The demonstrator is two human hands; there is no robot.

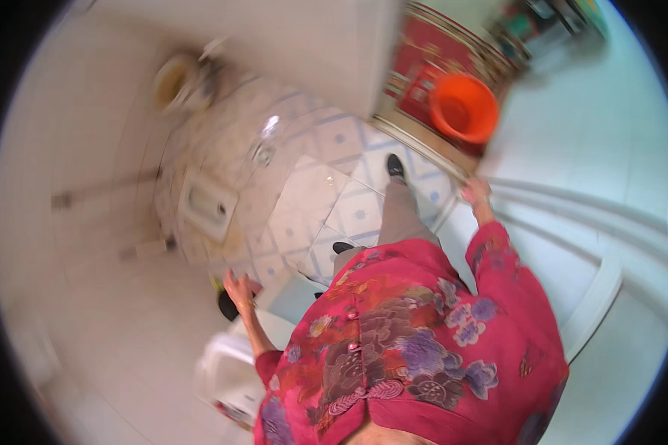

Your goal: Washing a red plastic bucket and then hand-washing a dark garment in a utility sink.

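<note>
My left hand (238,292) hangs at the left with fingers apart. A black round object (227,306) shows just behind it, with something yellow beside it, too blurred to name. Below that hand is a white washbasin (228,364), partly covered by my arm and floral jacket. My right hand (476,192) is by the white door frame (512,192) at the doorway; its fingers are small and blurred, and I cannot tell whether they grip the edge. Beyond it an orange plastic basin (467,103) stands on a red patterned mat (414,72).
A white squat toilet (209,203) is set in the tiled floor (312,222) on the left. Near it lies a floor drain (263,154). A raised doorway threshold (417,147) runs before the mat. Pipes or rails (111,189) show along the left wall.
</note>
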